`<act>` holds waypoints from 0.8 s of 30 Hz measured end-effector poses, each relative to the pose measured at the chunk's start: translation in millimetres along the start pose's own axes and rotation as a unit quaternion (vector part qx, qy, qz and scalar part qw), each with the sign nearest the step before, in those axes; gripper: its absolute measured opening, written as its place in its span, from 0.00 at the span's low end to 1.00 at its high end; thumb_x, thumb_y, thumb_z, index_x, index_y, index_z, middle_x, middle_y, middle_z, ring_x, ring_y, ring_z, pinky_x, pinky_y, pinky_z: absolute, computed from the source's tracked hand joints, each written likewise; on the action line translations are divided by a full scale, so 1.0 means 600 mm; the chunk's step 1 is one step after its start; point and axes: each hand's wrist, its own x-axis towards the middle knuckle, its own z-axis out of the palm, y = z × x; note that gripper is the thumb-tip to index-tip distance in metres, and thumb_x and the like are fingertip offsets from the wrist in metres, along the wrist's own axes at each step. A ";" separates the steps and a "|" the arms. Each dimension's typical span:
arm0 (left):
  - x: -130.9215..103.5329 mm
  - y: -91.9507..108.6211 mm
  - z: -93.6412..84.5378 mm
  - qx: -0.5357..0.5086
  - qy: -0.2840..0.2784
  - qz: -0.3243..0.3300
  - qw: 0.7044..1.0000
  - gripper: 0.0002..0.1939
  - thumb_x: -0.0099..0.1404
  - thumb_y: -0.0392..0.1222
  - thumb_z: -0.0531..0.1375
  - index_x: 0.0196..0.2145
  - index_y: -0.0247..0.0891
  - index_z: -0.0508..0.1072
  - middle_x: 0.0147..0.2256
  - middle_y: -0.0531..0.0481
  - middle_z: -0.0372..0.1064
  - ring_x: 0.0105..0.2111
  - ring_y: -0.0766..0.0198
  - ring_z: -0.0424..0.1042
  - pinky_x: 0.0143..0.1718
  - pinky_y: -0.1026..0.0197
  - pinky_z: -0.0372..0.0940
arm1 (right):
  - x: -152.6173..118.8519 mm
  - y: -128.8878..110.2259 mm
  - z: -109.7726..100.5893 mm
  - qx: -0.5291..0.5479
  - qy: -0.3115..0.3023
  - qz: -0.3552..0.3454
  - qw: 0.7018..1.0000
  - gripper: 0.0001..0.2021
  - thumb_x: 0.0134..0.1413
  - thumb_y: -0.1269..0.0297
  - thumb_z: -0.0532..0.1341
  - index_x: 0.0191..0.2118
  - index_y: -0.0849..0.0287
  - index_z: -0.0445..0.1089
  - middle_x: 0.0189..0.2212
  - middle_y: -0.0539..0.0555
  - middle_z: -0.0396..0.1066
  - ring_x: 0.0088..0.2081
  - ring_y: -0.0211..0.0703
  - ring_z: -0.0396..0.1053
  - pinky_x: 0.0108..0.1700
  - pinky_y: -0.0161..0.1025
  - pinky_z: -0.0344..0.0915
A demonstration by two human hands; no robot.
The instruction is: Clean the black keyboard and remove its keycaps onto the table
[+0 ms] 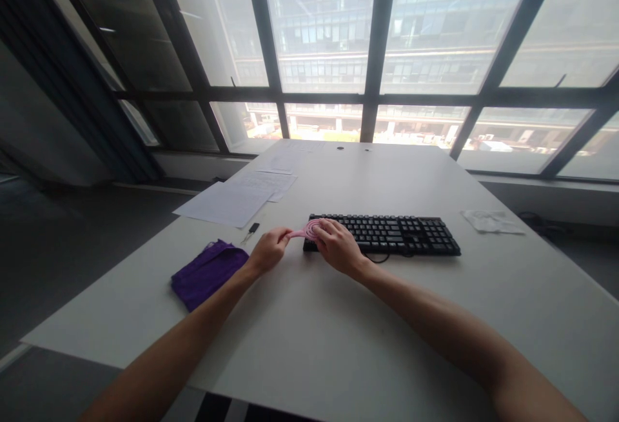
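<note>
A pink object (pixel 309 231) with a round, ringed head and a slim handle is between my hands, over the left end of a black keyboard (pixel 387 235). I cannot make out its exact kind. My left hand (pixel 269 249) pinches the handle end. My right hand (pixel 337 244) has its fingers closed on the round head, hiding its right part and some keys behind. A folded purple cloth bag (pixel 209 272) lies beside my left forearm. Just beyond my left hand is a small black item with a pale end (pixel 252 230).
Sheets of paper (pixel 232 201) lie at the left edge of the white table (pixel 309 325). A crumpled clear plastic wrapper (pixel 491 221) rests at the right edge. A small dark disc (pixel 340 148) is at the far end, before large windows. A cable (pixel 380 259) runs in front of the keyboard.
</note>
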 end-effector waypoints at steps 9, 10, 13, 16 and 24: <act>0.000 -0.007 -0.011 0.009 -0.070 -0.007 0.998 0.17 0.67 0.48 0.53 0.35 0.38 0.79 0.28 0.51 0.75 0.29 0.59 0.70 0.32 0.62 0.60 | 0.000 -0.004 -0.001 0.006 -0.008 -0.017 1.000 0.13 0.68 0.67 0.53 0.50 0.58 0.72 0.54 0.61 0.69 0.58 0.50 0.63 0.61 0.49 0.63; 0.000 -0.007 -0.011 0.012 -0.075 -0.008 0.997 0.17 0.66 0.49 0.53 0.34 0.38 0.79 0.27 0.51 0.74 0.29 0.60 0.70 0.31 0.62 0.59 | 0.000 -0.004 -0.001 0.007 -0.008 -0.018 1.000 0.13 0.68 0.67 0.53 0.50 0.58 0.72 0.54 0.61 0.69 0.58 0.50 0.63 0.61 0.49 0.63; 0.001 -0.005 -0.013 0.016 -0.083 -0.007 0.996 0.18 0.66 0.49 0.53 0.32 0.38 0.78 0.26 0.51 0.74 0.28 0.60 0.69 0.29 0.63 0.58 | -0.001 -0.005 -0.001 0.009 -0.011 -0.020 1.000 0.13 0.68 0.68 0.53 0.51 0.58 0.72 0.54 0.61 0.69 0.59 0.50 0.63 0.61 0.49 0.63; 0.001 -0.004 -0.012 0.008 -0.077 -0.006 0.997 0.18 0.66 0.50 0.53 0.33 0.37 0.79 0.26 0.51 0.73 0.27 0.60 0.68 0.29 0.62 0.58 | -0.002 -0.004 0.000 0.004 -0.008 -0.018 1.000 0.13 0.68 0.67 0.52 0.51 0.58 0.72 0.55 0.61 0.68 0.59 0.50 0.63 0.62 0.49 0.62; 0.001 0.004 -0.002 -0.009 -0.041 -0.002 0.999 0.21 0.66 0.50 0.51 0.41 0.34 0.79 0.31 0.48 0.75 0.31 0.59 0.70 0.34 0.62 0.61 | -0.006 0.007 0.009 -0.013 0.016 -0.015 1.000 0.14 0.69 0.68 0.52 0.52 0.61 0.71 0.56 0.62 0.68 0.61 0.51 0.61 0.63 0.49 0.62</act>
